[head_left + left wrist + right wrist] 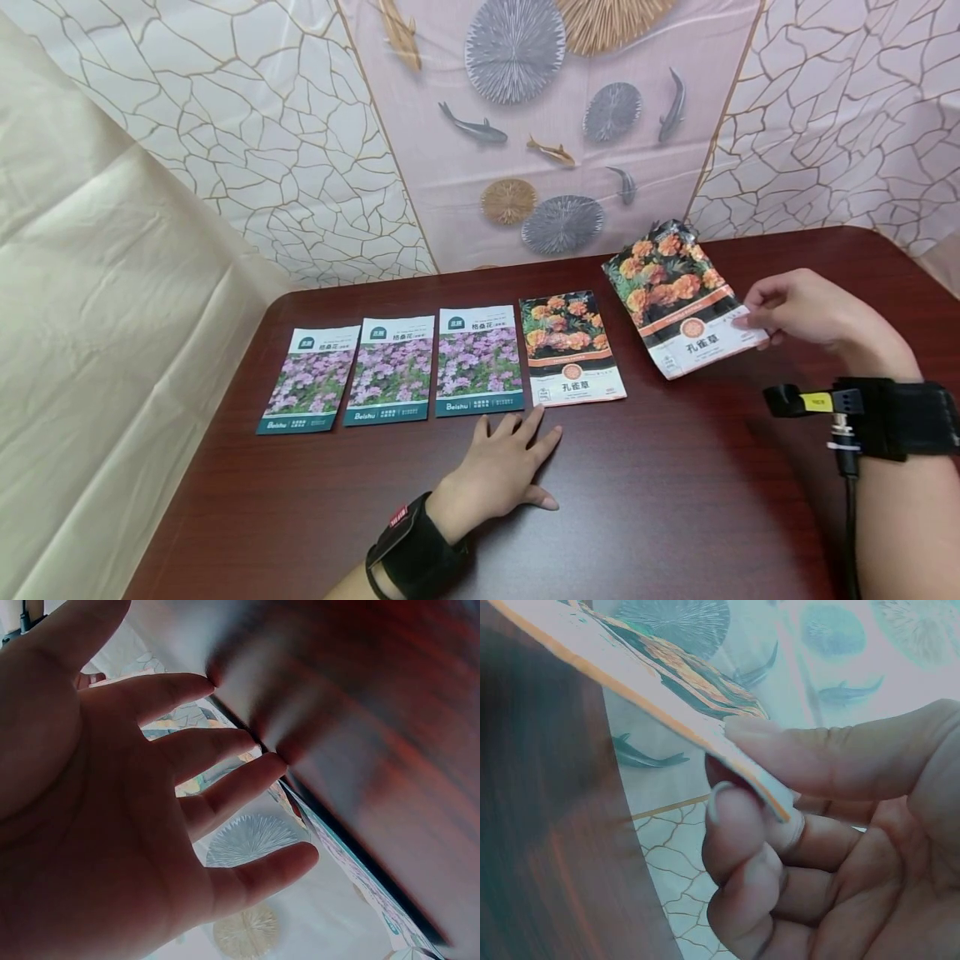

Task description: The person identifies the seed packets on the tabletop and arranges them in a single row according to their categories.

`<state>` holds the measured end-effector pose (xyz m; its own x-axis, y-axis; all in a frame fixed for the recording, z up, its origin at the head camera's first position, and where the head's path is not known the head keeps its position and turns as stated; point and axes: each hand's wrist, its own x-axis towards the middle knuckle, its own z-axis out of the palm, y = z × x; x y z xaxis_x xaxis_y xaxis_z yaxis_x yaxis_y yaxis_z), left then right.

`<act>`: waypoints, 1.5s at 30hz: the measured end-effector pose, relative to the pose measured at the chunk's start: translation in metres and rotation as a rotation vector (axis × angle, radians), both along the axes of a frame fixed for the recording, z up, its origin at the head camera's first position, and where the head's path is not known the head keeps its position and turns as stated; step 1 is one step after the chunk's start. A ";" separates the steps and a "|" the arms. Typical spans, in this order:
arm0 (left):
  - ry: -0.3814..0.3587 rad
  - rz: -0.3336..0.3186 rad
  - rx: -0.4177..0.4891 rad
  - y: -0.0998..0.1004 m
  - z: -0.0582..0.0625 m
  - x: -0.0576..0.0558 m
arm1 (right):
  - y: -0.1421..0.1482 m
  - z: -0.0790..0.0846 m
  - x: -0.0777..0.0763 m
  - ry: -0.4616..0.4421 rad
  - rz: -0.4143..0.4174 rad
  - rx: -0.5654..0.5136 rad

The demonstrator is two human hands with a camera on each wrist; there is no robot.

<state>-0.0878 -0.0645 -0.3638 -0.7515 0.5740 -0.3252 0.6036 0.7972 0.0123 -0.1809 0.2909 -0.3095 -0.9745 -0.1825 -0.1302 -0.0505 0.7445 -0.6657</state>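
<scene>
Between thumb and fingers my right hand [806,312] pinches the lower right corner of a seed packet [678,300] printed with orange marigolds. That packet is tilted, at the right of the row; the right wrist view shows its orange-lined edge [637,697] in the pinch. My left hand [498,467] rests with spread fingers on the table, fingertips close to the bottom edges of the packets. Just beyond those fingertips lies a second marigold seed packet [572,350]. To its left are three seed packets with pink-purple flowers, the nearest being this packet [480,358].
The other two purple-flower packets, a middle one [392,367] and a leftmost one [311,379], lie side by side on the dark red-brown table [645,500]. Behind the table hangs a patterned cloth [465,183]. A cream cloth [112,317] covers the left side.
</scene>
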 end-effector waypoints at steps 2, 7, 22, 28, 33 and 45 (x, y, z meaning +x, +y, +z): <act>-0.002 0.003 0.000 0.000 0.000 0.000 | 0.001 0.000 0.001 0.014 -0.009 -0.008; 0.004 0.002 0.009 0.000 0.001 0.002 | 0.004 0.001 0.001 0.033 -0.040 -0.020; 0.021 0.003 0.006 0.000 0.001 0.003 | 0.006 0.001 0.000 0.032 -0.046 -0.046; 0.030 -0.002 0.002 0.000 0.000 0.004 | 0.006 0.001 -0.001 0.035 -0.051 -0.047; 0.025 -0.004 0.002 0.000 0.000 0.003 | 0.006 0.002 0.000 0.025 -0.055 -0.052; 0.045 -0.029 0.000 0.000 0.001 0.004 | 0.003 -0.001 0.001 0.002 -0.048 -0.060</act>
